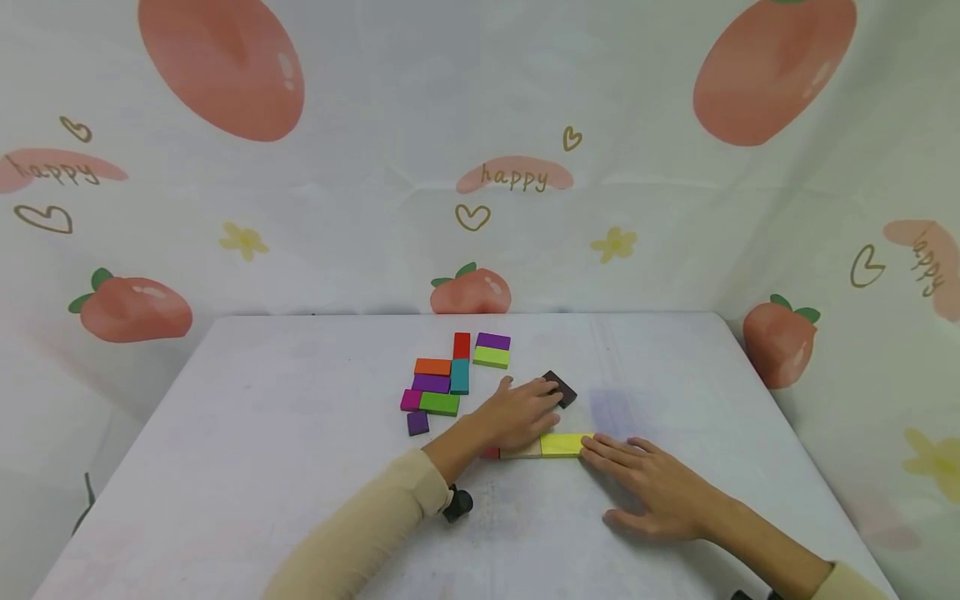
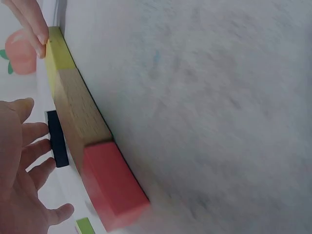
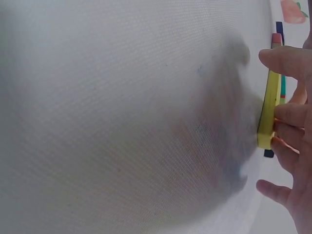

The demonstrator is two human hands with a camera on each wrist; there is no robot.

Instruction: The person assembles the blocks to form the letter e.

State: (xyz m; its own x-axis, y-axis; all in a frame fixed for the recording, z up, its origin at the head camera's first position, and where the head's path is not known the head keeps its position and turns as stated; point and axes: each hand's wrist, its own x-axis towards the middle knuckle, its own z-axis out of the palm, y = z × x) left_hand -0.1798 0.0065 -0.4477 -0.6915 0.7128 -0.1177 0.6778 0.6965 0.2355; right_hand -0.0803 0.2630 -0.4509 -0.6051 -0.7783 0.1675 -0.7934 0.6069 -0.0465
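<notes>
A row of blocks lies on the table: a red block (image 2: 112,180), a plain wooden block (image 1: 521,448) and a yellow block (image 1: 564,445), end to end. My left hand (image 1: 521,414) reaches over the row with spread fingers, its fingertips at a black block (image 1: 564,392) that lies askew behind the row. In the head view this hand covers most of the red block. With nearly straight fingers, my right hand (image 1: 660,487) touches the right end of the yellow block; its thumb stands apart, toward the near side.
Left of the hands is a cluster of colored blocks, among them an orange block (image 1: 432,367), a teal block (image 1: 460,377) and a green block (image 1: 439,403). Behind it lie a purple block (image 1: 493,341) and a lime block (image 1: 491,357). A patterned cloth (image 1: 360,225) hangs behind the white table (image 1: 247,467).
</notes>
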